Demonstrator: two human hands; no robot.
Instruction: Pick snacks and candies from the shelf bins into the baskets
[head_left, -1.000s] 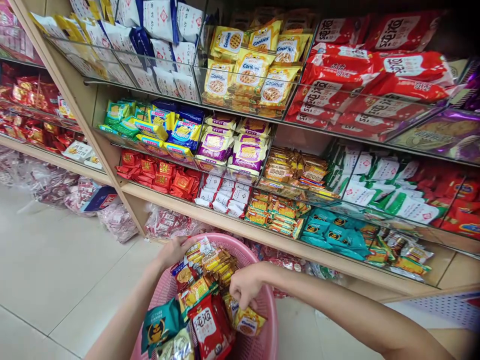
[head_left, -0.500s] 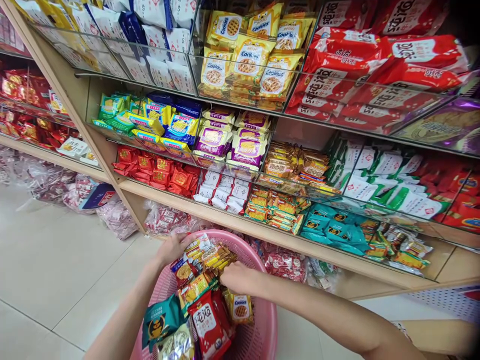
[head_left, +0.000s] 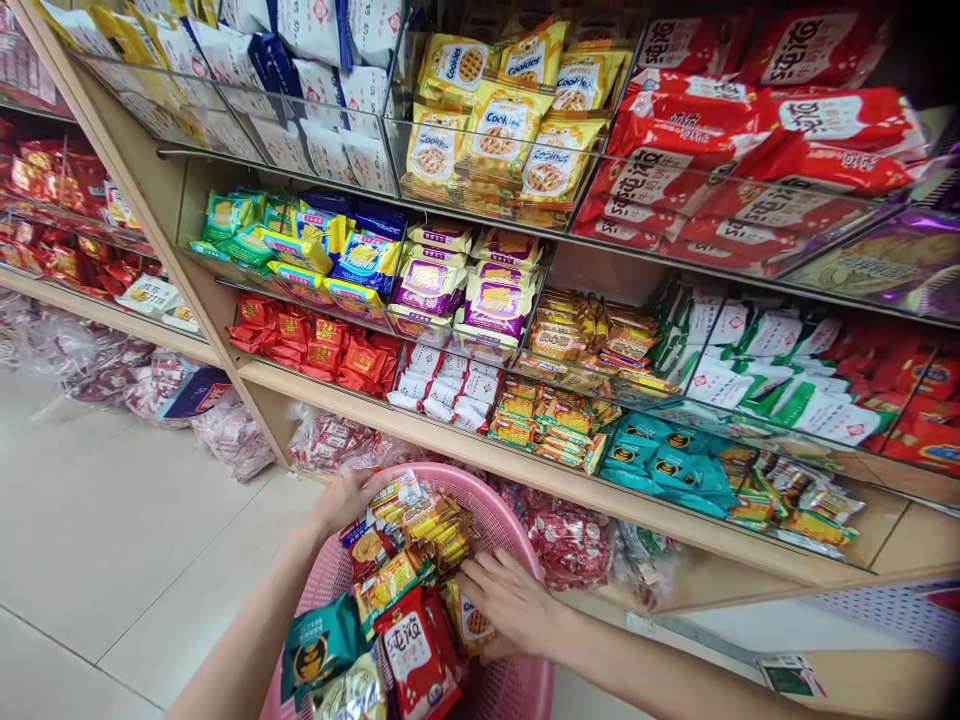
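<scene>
A pink plastic basket (head_left: 531, 620) holds a pile of packaged snacks. My left hand (head_left: 346, 500) is closed over its far left rim, fingertips partly hidden. Inside the basket's right side, my right hand (head_left: 514, 605) has its fingers stretched and apart, touching a yellow cookie packet (head_left: 474, 622) and covering part of it. Beside those fingers lie several slim gold-brown packets (head_left: 446, 528). Nearer to me are a red packet (head_left: 416, 650), a teal packet (head_left: 319, 650) and a silvery-gold packet (head_left: 352, 695).
Shelves with clear-fronted bins rise ahead, holding yellow cookie packs (head_left: 499, 130), red packs (head_left: 675, 170) and teal packs (head_left: 667, 460). A wooden shelf edge (head_left: 450, 445) runs just beyond the basket. Bagged goods (head_left: 570, 540) lie under it on the tiled floor (head_left: 187, 560).
My right hand has gone from a closed fist by the gold-brown packets to outstretched fingers on the cookie packet, moving right and slightly nearer. My left hand stays on the rim.
</scene>
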